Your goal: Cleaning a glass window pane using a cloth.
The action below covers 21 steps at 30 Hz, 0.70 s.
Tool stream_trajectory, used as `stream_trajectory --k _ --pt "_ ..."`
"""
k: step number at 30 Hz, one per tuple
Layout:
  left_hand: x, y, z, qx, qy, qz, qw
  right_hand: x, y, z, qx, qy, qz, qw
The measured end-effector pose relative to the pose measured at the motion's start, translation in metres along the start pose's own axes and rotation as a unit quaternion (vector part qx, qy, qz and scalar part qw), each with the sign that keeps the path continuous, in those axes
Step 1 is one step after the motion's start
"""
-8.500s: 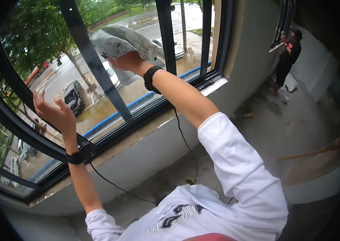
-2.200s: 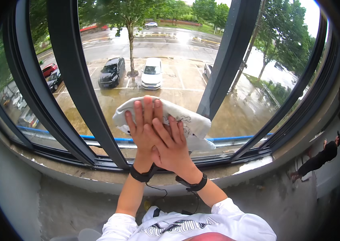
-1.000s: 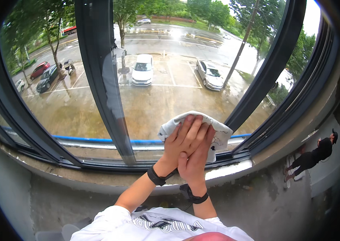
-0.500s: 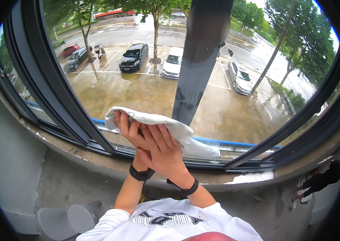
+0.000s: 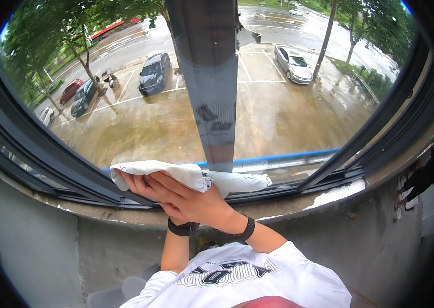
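A white cloth (image 5: pixel 160 168) with a dark line pattern is bunched low against the window glass, and its loose end trails right past the window post. My right hand (image 5: pixel 196 204) lies across my left hand, fingers together and pressed to the cloth's lower edge. Of my left hand (image 5: pixel 136 184), mainly the fingers show, closed on the cloth near its left end. The right hand covers most of its palm. Dark bands circle both wrists. Where the fingertips go under the cloth, they are hidden.
A dark window post (image 5: pixel 209 92) rises in front of me. Below the glass runs a worn sill (image 5: pixel 140 215) with a white patch (image 5: pixel 335 194) at right. A grey stool-like object (image 5: pixel 106 297) stands low left; a person in dark clothes (image 5: pixel 419 179) is at far right. Parked cars are outside.
Both hands and the cloth have moved left and down across the glass in the picture. The view has turned too, bringing the post left and the silver car higher.
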State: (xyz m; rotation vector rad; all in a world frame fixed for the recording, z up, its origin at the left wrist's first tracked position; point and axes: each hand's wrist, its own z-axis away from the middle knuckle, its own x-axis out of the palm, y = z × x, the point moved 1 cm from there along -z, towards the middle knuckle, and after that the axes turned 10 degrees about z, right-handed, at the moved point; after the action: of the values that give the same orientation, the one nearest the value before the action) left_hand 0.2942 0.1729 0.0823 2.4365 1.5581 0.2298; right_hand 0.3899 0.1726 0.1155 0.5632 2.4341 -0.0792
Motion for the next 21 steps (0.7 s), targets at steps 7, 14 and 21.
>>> stream_trajectory --k 7,14,21 --pt "0.016 0.033 0.002 -0.028 -0.019 0.022 0.999 -0.031 0.037 0.024 0.026 -0.015 0.021 0.999" --pt "0.082 0.117 -0.037 0.033 -0.058 0.008 0.998 -0.092 0.091 0.042 0.092 0.005 0.096 0.991" --pt "0.145 0.188 -0.041 0.128 -0.198 0.097 0.967 -0.137 0.143 0.086 0.195 0.057 0.086 0.975"
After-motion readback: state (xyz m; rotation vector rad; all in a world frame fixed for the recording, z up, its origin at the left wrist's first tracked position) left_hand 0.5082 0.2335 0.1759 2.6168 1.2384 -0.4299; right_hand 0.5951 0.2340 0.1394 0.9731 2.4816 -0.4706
